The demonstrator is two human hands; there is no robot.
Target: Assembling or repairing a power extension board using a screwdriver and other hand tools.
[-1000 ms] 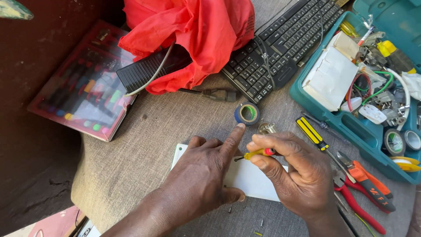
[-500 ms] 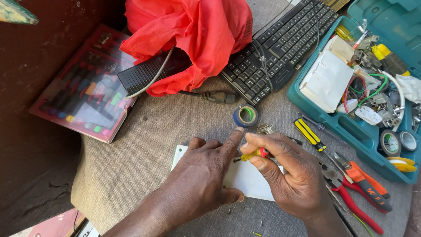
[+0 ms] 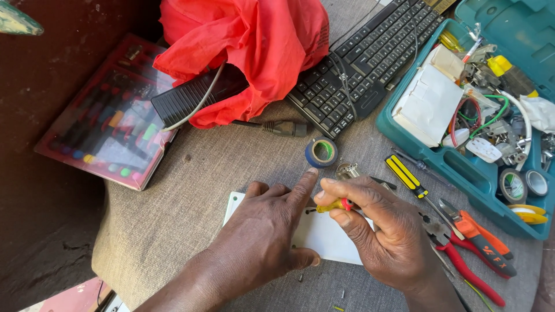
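A white rectangular plate (image 3: 324, 237) lies flat on burlap cloth in front of me. My left hand (image 3: 266, 234) presses down on the plate, index finger stretched forward beside the tool. My right hand (image 3: 384, 231) pinches a small screwdriver with a yellow and red handle (image 3: 335, 205), held low over the plate's far edge. The screwdriver's tip is hidden by my fingers. A blue roll of tape (image 3: 321, 152) and a small metal part (image 3: 347, 170) sit just beyond my fingertips.
A teal toolbox (image 3: 462, 167) full of wires, tape rolls and parts stands at the right. Yellow-black screwdriver (image 3: 407, 175), red pliers (image 3: 462, 266) and orange cutters (image 3: 480, 237) lie beside it. Black keyboard (image 3: 370, 58), red bag (image 3: 248, 52), and red bit case (image 3: 110, 121) lie behind.
Both hands stay on the plate with almost no shift; the right hand keeps its grip on the small screwdriver, and the view has drifted slightly.
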